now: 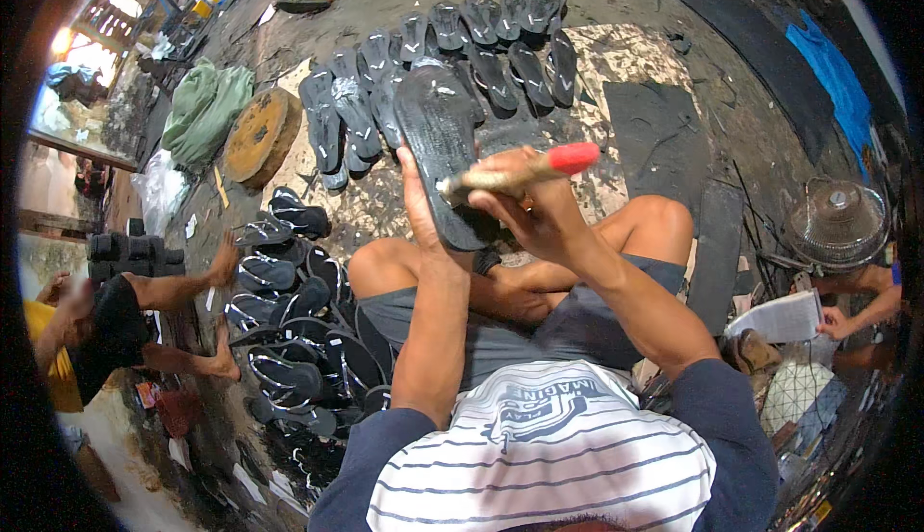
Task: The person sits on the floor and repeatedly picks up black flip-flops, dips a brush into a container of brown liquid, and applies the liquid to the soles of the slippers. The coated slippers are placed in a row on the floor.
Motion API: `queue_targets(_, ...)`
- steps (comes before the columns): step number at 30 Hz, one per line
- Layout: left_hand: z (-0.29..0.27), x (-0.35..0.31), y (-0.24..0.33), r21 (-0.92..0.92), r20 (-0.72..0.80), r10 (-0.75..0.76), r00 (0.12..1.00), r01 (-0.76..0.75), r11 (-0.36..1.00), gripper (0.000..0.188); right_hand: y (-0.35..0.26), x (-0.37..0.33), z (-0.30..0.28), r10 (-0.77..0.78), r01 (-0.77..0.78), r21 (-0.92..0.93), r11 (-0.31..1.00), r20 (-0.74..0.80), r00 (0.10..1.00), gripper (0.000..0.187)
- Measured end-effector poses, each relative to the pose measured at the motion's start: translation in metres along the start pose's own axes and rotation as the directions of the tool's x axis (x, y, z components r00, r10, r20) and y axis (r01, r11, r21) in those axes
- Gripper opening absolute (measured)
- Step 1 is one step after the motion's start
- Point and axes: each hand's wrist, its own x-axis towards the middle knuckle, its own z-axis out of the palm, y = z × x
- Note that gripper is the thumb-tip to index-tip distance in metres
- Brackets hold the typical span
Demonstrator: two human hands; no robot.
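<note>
Left hand [423, 215]: clamped on sole [435, 114]
Right hand [525, 200]: clamped round red-ended tool [496, 182]
Sole: being worked, looks like; steadiness needed next

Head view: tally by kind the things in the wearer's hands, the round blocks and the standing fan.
Sole: 1
Brush: 1
Round blocks: 2, one cut off by the top edge
Fan: 1
Total: 5

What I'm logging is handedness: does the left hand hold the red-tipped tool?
No, the right hand grips that tool, the left hand a sole.
</note>
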Motion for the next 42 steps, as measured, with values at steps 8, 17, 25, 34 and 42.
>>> queue_targets(8,-0.078,0.074,0.006,0.052,-0.055,0.034,0.998,-0.031,0.998,0.065,-0.034,-0.078,-0.002,0.509,-0.508,0.038,0.86,-0.091,0.856,0.028)
queue_targets(17,-0.106,0.267,-0.006,0.137,-0.431,0.02,0.902,0.044,0.99,0.06,-0.036,-0.047,-0.078,0.573,-0.526,0.243,0.815,-0.478,0.666,0.036)
queue_targets(25,-0.082,0.11,0.058,0.447,0.004,0.201,0.98,-0.182,0.876,0.039,-0.019,-0.017,-0.06,0.73,-0.97,-0.028,0.24,-0.654,0.199,0.041)
queue_targets(34,-0.165,-0.261,0.255,0.852,0.21,0.967,0.142,0.459,-0.252,0.055,0.081,-0.065,-0.043,0.801,-0.681,0.425,0.597,-0.263,0.538,0.047)
queue_targets(42,-0.213,-0.335,0.27,0.537,-0.08,0.987,0.14,0.84,-0.076,0.044,0.123,-0.054,-0.014,0.797,-0.761,-0.235,0.604,0.184,0.576,0.041)
